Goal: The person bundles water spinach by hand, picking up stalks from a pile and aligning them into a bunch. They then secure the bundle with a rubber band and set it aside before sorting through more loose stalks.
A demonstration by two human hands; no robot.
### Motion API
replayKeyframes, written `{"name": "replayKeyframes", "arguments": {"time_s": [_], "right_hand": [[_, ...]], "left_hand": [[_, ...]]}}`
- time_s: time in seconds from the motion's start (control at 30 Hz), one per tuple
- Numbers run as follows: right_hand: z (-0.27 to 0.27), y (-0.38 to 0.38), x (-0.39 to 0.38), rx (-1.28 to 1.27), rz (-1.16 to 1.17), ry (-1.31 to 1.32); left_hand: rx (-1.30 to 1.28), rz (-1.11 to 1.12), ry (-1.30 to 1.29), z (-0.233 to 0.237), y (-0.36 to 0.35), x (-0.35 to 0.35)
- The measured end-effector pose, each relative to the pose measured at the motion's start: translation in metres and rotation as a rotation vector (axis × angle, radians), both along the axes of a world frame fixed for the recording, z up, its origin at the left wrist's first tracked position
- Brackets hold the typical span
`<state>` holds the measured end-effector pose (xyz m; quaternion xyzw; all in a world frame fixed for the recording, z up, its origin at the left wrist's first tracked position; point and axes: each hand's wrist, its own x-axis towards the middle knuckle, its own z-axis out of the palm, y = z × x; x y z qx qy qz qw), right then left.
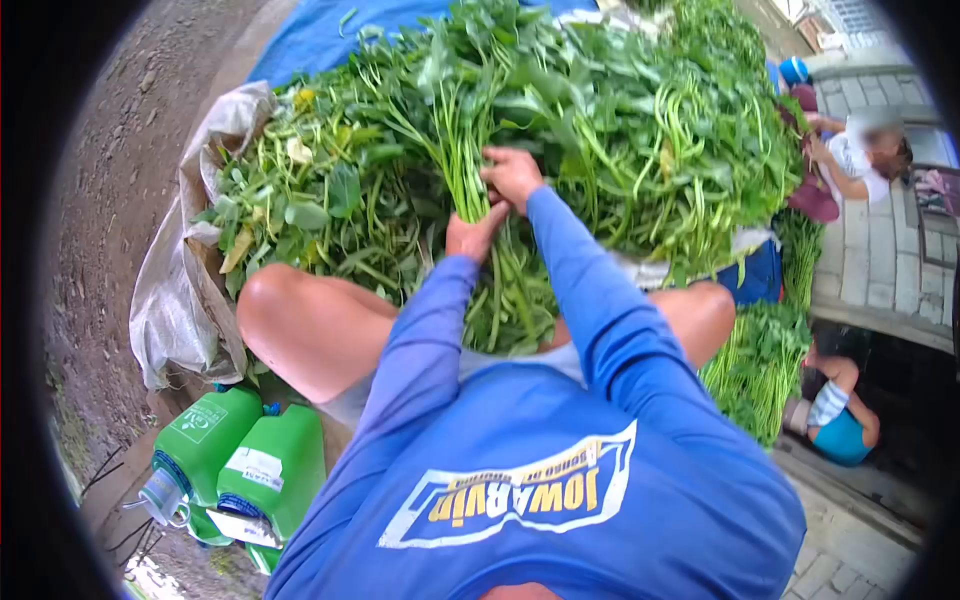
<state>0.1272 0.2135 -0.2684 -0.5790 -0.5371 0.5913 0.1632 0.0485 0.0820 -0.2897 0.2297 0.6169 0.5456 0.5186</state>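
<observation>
My left hand (pixel 472 236) is wrapped round the lower stems of a bunch of leafy greens (pixel 460 140), whose leaves point away from me. Just above and to the right, my right hand (pixel 514 177) has its fingers closed at the same stems. A large heap of cut greens (pixel 610 110) spreads beyond and on both sides of the hands. More loose stems (pixel 510 300) lie between my bent knees, below the hands.
A pale woven sack (pixel 175 310) edges the heap at left, with a blue sheet (pixel 320 35) behind. Green jugs (pixel 275 465) stand at lower left. Two people (pixel 865 165) sit at right beside more greens (pixel 750 370).
</observation>
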Motion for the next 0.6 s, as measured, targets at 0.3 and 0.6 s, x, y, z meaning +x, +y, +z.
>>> {"name": "replayKeyframes", "arguments": {"time_s": [0.3,0.6], "right_hand": [[0.138,-0.063,0.130,0.136,0.488,-0.044],[0.125,-0.167,0.121,0.697,0.212,-0.168]], "left_hand": [[0.179,-0.012,-0.241,0.052,0.022,-0.049],[0.270,0.080,-0.294,0.075,0.027,-0.054]]}}
